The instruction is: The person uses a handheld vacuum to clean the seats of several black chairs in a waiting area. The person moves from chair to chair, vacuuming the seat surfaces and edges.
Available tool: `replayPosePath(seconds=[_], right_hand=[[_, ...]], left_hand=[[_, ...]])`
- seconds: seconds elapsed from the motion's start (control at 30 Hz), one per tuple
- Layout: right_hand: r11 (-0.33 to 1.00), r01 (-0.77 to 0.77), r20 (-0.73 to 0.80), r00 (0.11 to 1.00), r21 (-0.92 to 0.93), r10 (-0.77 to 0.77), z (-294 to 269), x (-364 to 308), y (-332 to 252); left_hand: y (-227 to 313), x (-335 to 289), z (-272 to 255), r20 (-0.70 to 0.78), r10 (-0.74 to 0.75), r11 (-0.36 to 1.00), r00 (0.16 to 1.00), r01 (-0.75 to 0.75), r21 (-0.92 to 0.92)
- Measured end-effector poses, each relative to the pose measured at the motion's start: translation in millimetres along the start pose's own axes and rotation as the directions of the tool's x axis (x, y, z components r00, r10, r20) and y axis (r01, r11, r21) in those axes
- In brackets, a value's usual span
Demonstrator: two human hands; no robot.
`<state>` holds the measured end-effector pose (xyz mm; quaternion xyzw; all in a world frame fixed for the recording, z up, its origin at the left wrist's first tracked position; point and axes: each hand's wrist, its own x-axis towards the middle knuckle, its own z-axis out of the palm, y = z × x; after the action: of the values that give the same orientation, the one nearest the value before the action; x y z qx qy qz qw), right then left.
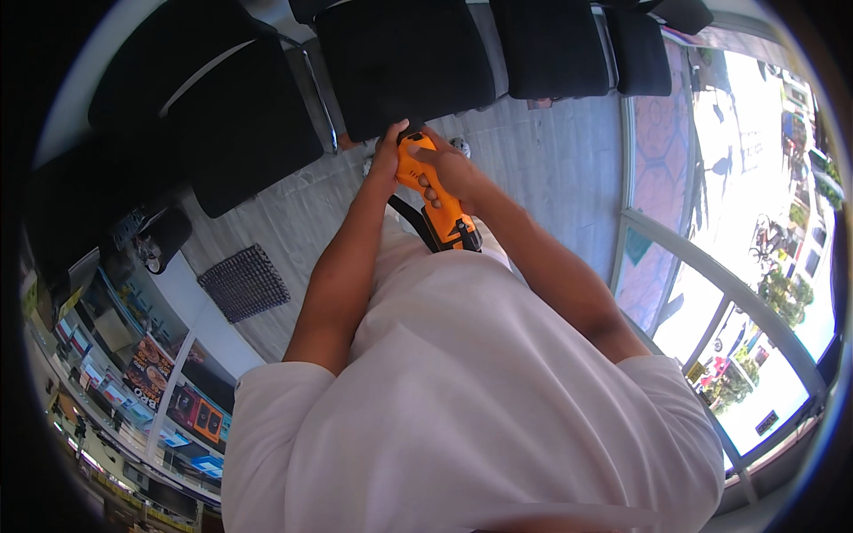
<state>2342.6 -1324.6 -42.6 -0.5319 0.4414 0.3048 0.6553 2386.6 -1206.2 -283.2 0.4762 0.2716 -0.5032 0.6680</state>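
Observation:
An orange-and-black cordless power tool is in front of my body, its black base toward my shirt and its dark front end pointing away. My right hand is closed round the upper part of its orange body, with the fingertips showing on the near side. My left hand grips the dark front end from the left, its thumb on top; its other fingers are mostly hidden. A black strap hangs beside the tool's handle. The tool's exact kind is unclear, as my hands cover its front.
Black padded chairs stand in a row ahead, over a grey plank floor. A dark woven mat lies at the left, near a glass display case with boxed goods. Framed glass panes on the right face a bright street.

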Motion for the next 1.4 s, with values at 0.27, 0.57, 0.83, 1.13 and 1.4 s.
replayPosePath(seconds=[0.27, 0.57, 0.83, 1.13, 1.4], right_hand=[[1.000, -0.002, 0.052, 0.999, 0.011, 0.002, 4.0, 3.7, -0.4], [1.000, 0.003, 0.136, 0.991, 0.026, -0.007, 3.4, 14.9, 6.0], [1.000, 0.020, 0.114, 0.993, -0.006, -0.019, -56.0, 13.4, 13.6], [0.995, -0.019, -0.039, 0.999, 0.100, 0.023, -161.0, -5.9, 35.8], [0.983, 0.005, -0.102, 0.995, 0.183, 0.014, -214.5, -16.2, 50.1]], left_hand=[[19.5, -29.1, -5.5, 0.010, 0.049, 0.999, 0.999, -0.049, 0.010], [37.3, -64.2, -9.3, -0.112, -0.023, 0.996, 0.993, 0.032, 0.079], [13.7, -35.1, 32.0, -0.031, 0.007, 0.998, 1.000, -0.005, 0.059], [-35.2, 18.5, 132.5, -0.001, -0.087, 0.990, 0.996, 0.087, 0.113], [-61.5, 36.7, 192.1, 0.069, -0.068, 0.994, 0.995, 0.062, 0.085]])
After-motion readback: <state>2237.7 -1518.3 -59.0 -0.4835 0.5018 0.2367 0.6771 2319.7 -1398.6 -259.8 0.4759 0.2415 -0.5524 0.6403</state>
